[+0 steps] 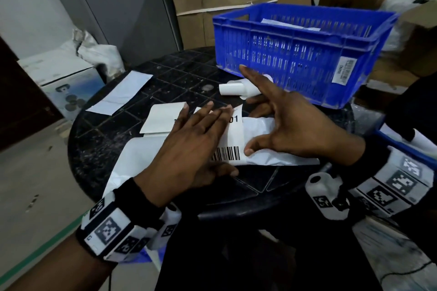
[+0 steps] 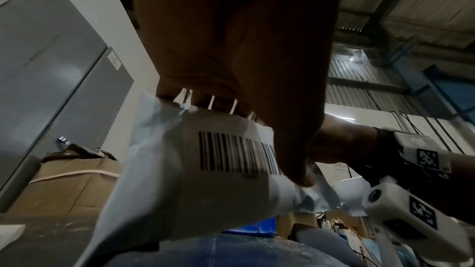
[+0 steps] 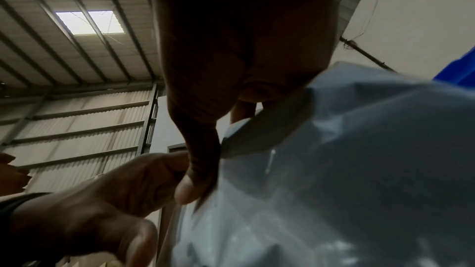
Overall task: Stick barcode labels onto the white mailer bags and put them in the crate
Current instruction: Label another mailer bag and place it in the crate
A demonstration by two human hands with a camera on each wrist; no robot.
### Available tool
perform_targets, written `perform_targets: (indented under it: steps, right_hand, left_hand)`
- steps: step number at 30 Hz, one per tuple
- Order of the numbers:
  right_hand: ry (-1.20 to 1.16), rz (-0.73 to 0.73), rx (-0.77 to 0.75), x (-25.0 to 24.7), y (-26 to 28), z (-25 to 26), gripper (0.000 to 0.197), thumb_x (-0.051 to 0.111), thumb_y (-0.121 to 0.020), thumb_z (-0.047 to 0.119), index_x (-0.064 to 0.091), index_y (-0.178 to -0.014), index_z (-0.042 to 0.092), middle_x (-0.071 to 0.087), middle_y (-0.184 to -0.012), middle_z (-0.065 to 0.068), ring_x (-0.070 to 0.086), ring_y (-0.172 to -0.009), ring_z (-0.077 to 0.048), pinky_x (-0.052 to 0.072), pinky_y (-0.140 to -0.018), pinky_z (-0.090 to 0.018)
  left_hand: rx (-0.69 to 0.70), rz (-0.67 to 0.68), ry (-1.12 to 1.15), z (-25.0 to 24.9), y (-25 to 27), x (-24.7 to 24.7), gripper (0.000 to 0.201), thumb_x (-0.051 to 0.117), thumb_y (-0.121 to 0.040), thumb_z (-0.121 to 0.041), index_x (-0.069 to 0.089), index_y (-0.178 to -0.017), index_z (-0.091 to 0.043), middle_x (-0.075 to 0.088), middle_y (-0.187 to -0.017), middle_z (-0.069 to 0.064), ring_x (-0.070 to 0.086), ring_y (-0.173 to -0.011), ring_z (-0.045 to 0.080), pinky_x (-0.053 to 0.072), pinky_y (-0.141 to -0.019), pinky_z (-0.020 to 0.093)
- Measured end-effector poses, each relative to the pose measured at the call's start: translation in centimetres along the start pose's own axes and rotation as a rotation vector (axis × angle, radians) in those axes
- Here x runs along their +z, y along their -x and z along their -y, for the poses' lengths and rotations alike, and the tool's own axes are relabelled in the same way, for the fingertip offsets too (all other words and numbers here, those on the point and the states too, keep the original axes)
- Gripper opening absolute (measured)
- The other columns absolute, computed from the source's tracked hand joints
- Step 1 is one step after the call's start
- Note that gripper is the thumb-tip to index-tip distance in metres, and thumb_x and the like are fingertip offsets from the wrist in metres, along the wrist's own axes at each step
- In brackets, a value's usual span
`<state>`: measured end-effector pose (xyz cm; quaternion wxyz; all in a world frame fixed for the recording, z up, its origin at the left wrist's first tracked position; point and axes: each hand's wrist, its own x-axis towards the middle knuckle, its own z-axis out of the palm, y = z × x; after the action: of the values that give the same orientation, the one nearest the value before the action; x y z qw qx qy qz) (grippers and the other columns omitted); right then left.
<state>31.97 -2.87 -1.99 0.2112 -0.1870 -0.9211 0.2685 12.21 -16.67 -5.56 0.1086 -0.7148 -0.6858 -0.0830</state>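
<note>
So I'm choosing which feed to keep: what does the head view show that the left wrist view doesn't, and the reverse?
Only the head view shows the blue crate, the black table, loose white sheets and both hands' backs. Only the left wrist view shows the left hand from beneath and the ceiling. Both show the barcode label on the white mailer bag.

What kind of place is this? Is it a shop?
Probably a warehouse or packing room, not a shop: torn cardboard boxes piled behind a blue crate, a corrugated metal roof, and a barcode label.
</note>
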Motion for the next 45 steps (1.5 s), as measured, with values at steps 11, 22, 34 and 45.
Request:
perform_targets:
  steps: [11,22,34,45]
  right_hand:
    - [0.078,-0.186,-0.022,0.5,0.0,-1.6,0.113,0.096,-0.067,0.03,0.028,-0.155,0.047,0.077,-0.107,0.016,0.071,-0.103,-0.007,0.056,-0.095,-0.038]
    - [0.193,-0.166,-0.16,3.7,0.6,-5.5,0.042,0.092,-0.069,0.047,0.077,-0.101,0.024,0.076,-0.106,0.009,0.066,-0.113,-0.019,0.052,-0.097,-0.04]
    - [0.018,0.006,-0.071,6.6,3.3,-6.4,0.021,0.077,-0.08,0.049,0.071,-0.078,0.03,0.072,-0.113,0.02,0.068,-0.107,0.001,0.055,-0.092,-0.04]
    - [-0.031,0.07,0.016,5.6,2.9,-6.0,0.042,0.093,-0.07,0.041,0.074,-0.104,0.027,0.072,-0.107,0.015,0.066,-0.101,0.0,0.047,-0.087,-0.015]
  left_hand:
    - [-0.334,-0.249,0.802,2.7,-0.1,-3.8,0.083,0.092,-0.072,-0.031,0.052,-0.144,-0.027,0.07,-0.118,-0.02,0.062,-0.113,-0.01,0.048,-0.09,0.01]
    - [-0.346,-0.218,0.655,1.8,2.2,1.8,0.035,0.097,-0.063,-0.034,0.071,-0.085,-0.042,0.075,-0.093,-0.022,0.069,-0.087,-0.006,0.058,-0.082,0.024]
    - [-0.297,-0.052,0.737,0.8,4.9,3.9,0.013,0.08,-0.085,-0.034,0.071,-0.081,-0.025,0.073,-0.107,-0.028,0.064,-0.114,-0.007,0.052,-0.102,0.039]
    - [-0.388,-0.13,0.735,0.3,5.1,3.8,0.044,0.08,-0.071,-0.065,0.07,-0.091,-0.028,0.077,-0.098,-0.01,0.073,-0.087,0.01,0.058,-0.081,0.042]
